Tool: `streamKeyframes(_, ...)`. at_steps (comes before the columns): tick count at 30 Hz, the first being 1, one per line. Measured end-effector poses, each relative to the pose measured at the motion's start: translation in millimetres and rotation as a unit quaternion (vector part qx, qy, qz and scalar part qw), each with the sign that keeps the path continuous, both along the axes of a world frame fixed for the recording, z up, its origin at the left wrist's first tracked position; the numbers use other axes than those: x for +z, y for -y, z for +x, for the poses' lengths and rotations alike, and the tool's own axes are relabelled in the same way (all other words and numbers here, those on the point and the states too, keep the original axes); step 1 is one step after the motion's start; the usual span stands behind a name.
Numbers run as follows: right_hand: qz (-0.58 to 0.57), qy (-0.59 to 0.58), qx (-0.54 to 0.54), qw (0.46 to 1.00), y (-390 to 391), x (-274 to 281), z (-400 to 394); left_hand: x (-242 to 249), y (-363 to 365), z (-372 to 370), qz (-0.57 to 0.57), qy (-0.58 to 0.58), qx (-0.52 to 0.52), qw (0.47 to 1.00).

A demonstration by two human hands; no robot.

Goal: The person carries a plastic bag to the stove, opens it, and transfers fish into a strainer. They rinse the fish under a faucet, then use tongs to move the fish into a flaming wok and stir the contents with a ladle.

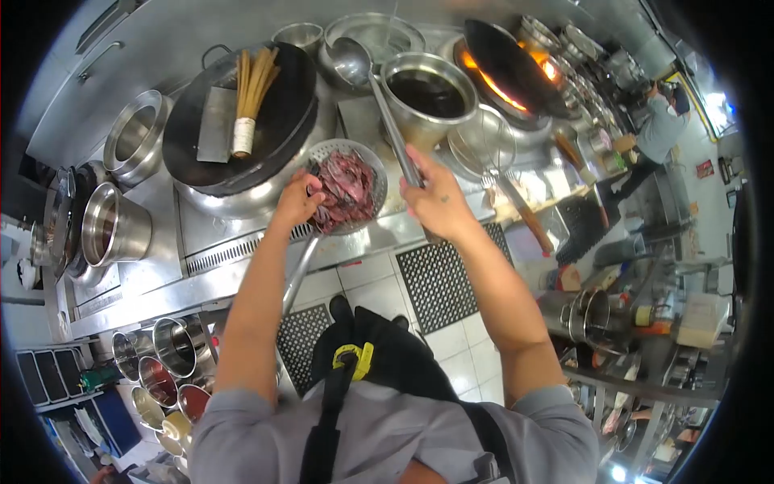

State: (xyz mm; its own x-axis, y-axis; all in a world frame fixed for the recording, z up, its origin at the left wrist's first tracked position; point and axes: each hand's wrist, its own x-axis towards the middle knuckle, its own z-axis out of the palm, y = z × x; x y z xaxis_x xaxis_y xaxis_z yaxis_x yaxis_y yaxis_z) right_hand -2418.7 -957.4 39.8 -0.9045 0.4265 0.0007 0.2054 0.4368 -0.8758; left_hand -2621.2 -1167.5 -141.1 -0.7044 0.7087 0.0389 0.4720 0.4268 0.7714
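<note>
Kitchen: crowded steel workplace, with one co-worker [665, 121] far to the right.
Counter [165, 242]: steel, running across the front of the person.
Woks: two plainly visible, the left one [286, 89] bearing one bundled brush [251, 97] and one flat blade [215, 125], the right one [501, 64] tilted beside flames.
Pot [439, 129]: one between the woks, holding dark liquid.
Strainer [329, 148]: one at the counter's near edge, handle slanting towards the person; probably stiff and front-heavy when loaded, best held well along that handle.
Ladle [393, 129]: one, bowl upward beside the pot; likely rigid, with smooth metal that could slip if greasy, so a full wrap of the handle suits it.
Right hand [435, 194]: wrapped around the ladle's handle.
Left hand [300, 198]: fingers bent at the meat's left side; whether they pinch a piece, I cannot tell.
Meat [351, 185]: dark red, heaped in the strainer; pieces overlap too much to count. Probably soft, floppy and slippery, each piece light, easier gathered from beneath than pinched.
</note>
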Motion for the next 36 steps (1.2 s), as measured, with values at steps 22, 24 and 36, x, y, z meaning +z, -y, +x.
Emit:
streamKeyframes(22, -0.651, -0.102, -0.1, 0.746, -101.2, 45.6, -219.6, 37.0, -24.0, 57.4, -0.094, -0.247, -0.106, 0.959)
streamKeyframes(24, -0.701, -0.11, -0.056, 0.703, -90.1, 58.1, -200.8, 29.5, -46.5, 56.4, -0.129, -0.296, -0.177, 0.93)
streamKeyframes(36, -0.678, -0.078, -0.022, 0.731, -13.4, 67.0, -78.8, 19.6, -99.4, 45.3, -0.247, -0.321, -0.303, 0.863)
